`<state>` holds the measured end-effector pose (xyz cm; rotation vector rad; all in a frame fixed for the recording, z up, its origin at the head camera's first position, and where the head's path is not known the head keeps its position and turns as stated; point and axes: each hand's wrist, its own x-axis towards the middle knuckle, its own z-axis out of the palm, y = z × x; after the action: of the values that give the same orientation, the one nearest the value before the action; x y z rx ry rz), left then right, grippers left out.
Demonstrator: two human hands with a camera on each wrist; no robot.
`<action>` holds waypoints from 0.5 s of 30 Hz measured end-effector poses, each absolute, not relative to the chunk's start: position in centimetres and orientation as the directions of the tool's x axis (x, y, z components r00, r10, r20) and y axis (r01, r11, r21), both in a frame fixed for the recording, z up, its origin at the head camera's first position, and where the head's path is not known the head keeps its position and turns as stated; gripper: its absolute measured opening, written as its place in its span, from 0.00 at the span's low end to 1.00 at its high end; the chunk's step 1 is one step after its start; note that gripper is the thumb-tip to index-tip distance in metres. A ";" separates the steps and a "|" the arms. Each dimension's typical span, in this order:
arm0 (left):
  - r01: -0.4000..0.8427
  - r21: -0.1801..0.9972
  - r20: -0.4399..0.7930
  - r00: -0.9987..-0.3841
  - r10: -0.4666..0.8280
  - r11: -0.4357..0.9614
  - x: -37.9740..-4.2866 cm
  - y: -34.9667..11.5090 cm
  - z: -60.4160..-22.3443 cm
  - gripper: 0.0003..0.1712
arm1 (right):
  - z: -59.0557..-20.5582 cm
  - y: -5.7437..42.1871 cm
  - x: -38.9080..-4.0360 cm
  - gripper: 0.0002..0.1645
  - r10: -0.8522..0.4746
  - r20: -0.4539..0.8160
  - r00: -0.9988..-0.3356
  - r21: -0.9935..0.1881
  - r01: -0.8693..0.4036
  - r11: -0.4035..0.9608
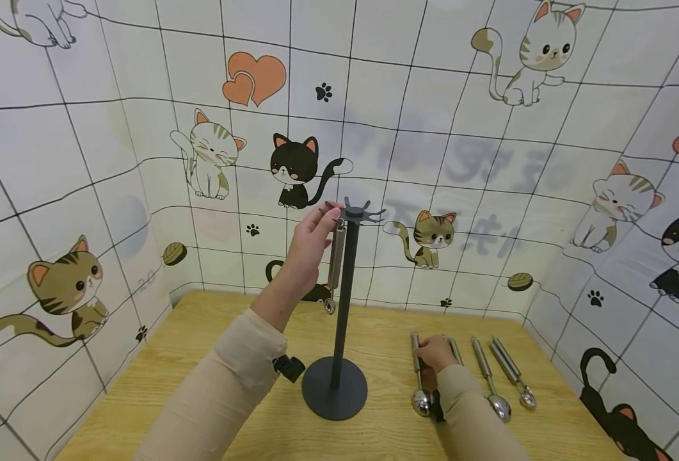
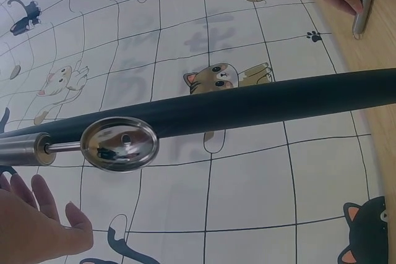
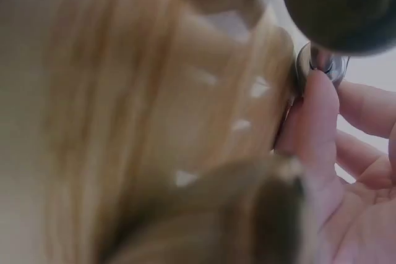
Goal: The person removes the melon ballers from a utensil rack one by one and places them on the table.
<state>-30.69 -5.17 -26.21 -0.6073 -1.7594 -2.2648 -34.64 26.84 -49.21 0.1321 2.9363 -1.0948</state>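
Observation:
A steel melon baller (image 1: pixel 335 262) with a small oval bowl hangs just left of the dark post of a hook stand (image 1: pixel 345 307). My left hand (image 1: pixel 310 246) pinches its top end beside the stand's hooks. In the left wrist view, the oval bowl (image 2: pixel 120 144) shows a small hole and overlaps the post, and the other left fingers reach up beside the handle. Down on the table, my right hand (image 1: pixel 436 353) grips the handle of a round-bowled steel scoop (image 1: pixel 422 402). The right wrist view has a fingertip (image 3: pixel 320 94) against the steel handle end.
Right of my right hand lie several more steel utensils, among them a larger scoop (image 1: pixel 499 406) and a small-bowled one (image 1: pixel 527 396). The stand's round base (image 1: pixel 335 400) rests on the wooden table (image 1: pixel 201 339). A cat-print cloth (image 1: pixel 374 141) encloses the back and sides.

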 end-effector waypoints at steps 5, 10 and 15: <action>0.398 0.878 0.432 -0.898 0.083 -0.266 -30.6 -5.0 -26.3 0.21 | -49.9 27.4 -34.6 0.19 0.062 -0.051 -0.997 -0.687 0.080 0.722; 0.401 0.877 0.435 -0.897 0.082 -0.264 -30.6 -4.9 -26.3 0.21 | -50.0 27.8 -34.5 0.23 0.073 -0.107 -0.992 -0.752 0.129 0.647; 0.405 0.876 0.438 -0.896 0.078 -0.261 -30.6 -5.0 -26.2 0.20 | -49.6 28.2 -34.5 0.25 0.044 -0.129 -0.991 -0.789 0.129 0.600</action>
<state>-30.58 -4.99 -26.16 -0.5951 -1.7625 -2.2615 -34.54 28.20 -49.64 0.1476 2.7227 -1.3552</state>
